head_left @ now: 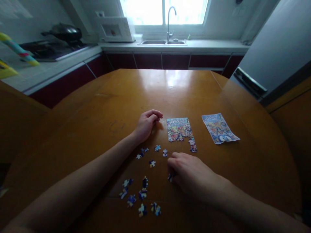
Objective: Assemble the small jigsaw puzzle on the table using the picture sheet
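Note:
My left hand (147,125) rests on its side on the wooden table, left of the partly joined jigsaw puzzle (179,128). Its fingers are loosely curled in, and I see nothing in them. Below the puzzle, my right hand (188,170) has its fingers closed down on a puzzle piece (170,177), which they partly cover. The joined puzzle has a full top and a strip running down at its right side. Between my forearms lie loose puzzle pieces, among them a light blue one (157,148) and a dark blue one (131,200).
A creased picture sheet (218,128) lies right of the puzzle, with a similar design. Around the round-edged table (109,94) stand a counter with a sink (153,42), a stove with a black pan (65,31), and a fridge (274,45) at the right.

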Demonstrator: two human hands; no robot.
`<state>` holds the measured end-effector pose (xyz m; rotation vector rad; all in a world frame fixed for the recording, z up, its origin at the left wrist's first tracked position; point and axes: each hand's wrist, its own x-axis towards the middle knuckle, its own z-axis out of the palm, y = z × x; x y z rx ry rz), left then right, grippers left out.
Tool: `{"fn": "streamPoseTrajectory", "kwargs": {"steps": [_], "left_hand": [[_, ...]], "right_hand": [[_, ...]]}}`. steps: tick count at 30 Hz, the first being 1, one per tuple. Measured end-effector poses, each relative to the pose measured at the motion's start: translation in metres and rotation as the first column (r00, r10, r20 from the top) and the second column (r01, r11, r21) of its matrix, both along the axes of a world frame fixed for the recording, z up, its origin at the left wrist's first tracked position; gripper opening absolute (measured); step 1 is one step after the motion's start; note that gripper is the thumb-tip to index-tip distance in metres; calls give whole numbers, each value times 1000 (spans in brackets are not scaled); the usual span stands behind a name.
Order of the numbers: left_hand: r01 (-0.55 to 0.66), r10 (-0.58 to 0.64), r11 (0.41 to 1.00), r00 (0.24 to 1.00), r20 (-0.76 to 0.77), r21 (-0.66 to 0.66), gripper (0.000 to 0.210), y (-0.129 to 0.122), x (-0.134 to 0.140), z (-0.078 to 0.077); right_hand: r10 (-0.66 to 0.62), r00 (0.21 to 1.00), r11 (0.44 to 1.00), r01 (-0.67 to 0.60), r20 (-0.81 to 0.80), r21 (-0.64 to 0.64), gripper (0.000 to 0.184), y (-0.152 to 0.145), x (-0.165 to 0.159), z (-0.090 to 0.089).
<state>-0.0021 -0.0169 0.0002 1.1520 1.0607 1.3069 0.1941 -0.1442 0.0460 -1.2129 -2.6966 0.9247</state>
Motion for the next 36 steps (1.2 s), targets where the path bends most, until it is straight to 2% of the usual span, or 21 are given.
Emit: {"fn": "streamPoseTrajectory", "kwargs": {"steps": [13,29,36], "left_hand": [[9,-9,1000,1000,-3,3,15,1,-1,-2],[16,-16,1000,1000,-17,8,16,-1,1,-1],[25,-24,999,999,-24,20,16,0,0,-4]], "right_hand": [[6,998,1000,-6,-68,-10,11,3,0,-2],[-48,995,995,40,-83,-95,15,6,1,-5],[-69,995,995,63,-75,-80,15,7,-1,-7]]}}
